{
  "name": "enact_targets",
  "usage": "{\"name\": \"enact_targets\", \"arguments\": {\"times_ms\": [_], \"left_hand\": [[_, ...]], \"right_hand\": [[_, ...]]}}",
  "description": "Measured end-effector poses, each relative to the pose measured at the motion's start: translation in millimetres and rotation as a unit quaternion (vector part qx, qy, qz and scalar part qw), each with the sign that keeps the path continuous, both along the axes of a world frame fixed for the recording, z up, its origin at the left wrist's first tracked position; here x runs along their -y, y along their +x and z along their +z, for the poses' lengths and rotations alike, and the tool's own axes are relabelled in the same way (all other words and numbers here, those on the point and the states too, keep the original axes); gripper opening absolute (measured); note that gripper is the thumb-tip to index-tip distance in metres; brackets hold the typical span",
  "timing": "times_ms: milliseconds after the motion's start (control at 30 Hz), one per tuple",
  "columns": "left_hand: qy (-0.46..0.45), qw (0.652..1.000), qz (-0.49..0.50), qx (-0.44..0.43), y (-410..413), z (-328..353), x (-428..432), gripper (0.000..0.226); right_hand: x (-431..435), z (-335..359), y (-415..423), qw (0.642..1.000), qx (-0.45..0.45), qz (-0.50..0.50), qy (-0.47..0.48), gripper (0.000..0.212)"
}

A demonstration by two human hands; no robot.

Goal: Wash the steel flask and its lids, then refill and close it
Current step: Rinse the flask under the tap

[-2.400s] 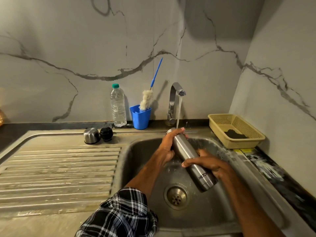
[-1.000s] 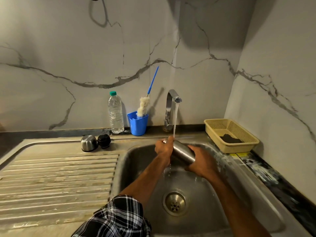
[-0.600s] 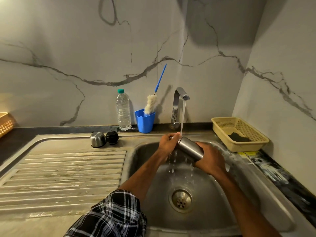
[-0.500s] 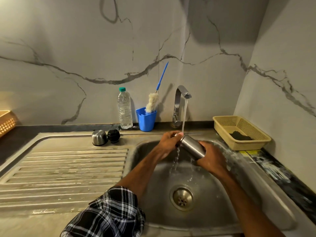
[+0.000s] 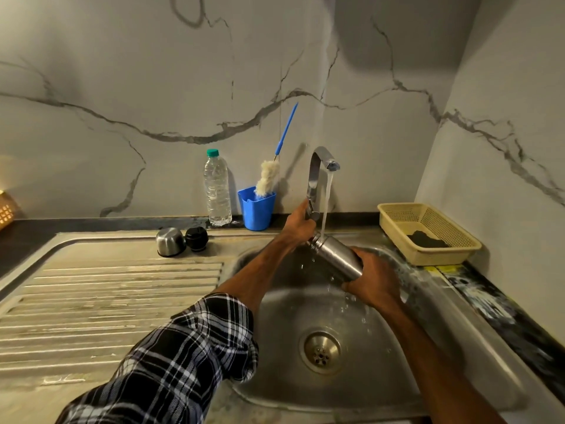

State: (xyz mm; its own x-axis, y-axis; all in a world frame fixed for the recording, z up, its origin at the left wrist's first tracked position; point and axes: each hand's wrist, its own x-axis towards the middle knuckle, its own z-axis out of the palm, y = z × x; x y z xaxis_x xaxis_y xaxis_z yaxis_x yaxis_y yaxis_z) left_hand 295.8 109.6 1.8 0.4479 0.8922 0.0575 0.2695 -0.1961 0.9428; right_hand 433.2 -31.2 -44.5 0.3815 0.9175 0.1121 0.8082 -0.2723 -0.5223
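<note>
The steel flask [image 5: 335, 257] is tilted over the sink basin [image 5: 428, 347], its open mouth up-left under the stream running from the tap [image 5: 318, 172]. My right hand [image 5: 371, 280] grips the flask's lower body. My left hand [image 5: 298, 223] is up at the tap's base, fingers on the tap lever, clear of the flask. Water drips off the flask into the basin. The steel cup lid [image 5: 170, 241] and the black inner lid [image 5: 196, 238] sit side by side on the drainboard's back edge.
A plastic water bottle [image 5: 217, 189] and a blue cup [image 5: 256, 208] with a bottle brush [image 5: 269, 179] stand against the wall. A beige basket [image 5: 428, 234] holding a dark scrubber sits right of the sink. The ribbed drainboard [image 5: 107, 301] stretches left.
My left hand left the flask's mouth and rose to the tap lever. My right hand keeps the flask under the stream, now alone.
</note>
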Motion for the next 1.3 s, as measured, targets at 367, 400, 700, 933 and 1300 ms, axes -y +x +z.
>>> {"name": "enact_targets", "arguments": {"times_ms": [367, 400, 700, 933, 1300], "left_hand": [[0.016, 0.999, -0.021, -0.029, 16.8, -2.2, -10.2, 0.073], [0.019, 0.999, -0.022, -0.036, 16.9, -1.8, -11.2, 0.073], [0.129, 0.964, -0.111, -0.205, -25.1, -13.1, 32.1, 0.08], [0.286, 0.889, -0.134, -0.333, -65.4, -39.8, 74.6, 0.093], [0.231, 0.949, -0.014, -0.215, -86.3, -61.0, 93.6, 0.078]], "right_hand": [[-0.8, -3.3, -0.4, 1.0, 0.028, 0.004, -0.006, 0.083], [-0.6, -3.3, -1.6, 0.999, 0.035, -0.003, -0.009, 0.083], [2.8, -7.8, -6.6, 0.994, 0.093, 0.051, 0.033, 0.081], [10.5, 15.9, -29.5, 0.956, 0.28, 0.086, 0.002, 0.086], [11.8, 29.7, -48.3, 0.927, 0.325, 0.068, 0.174, 0.106]]}}
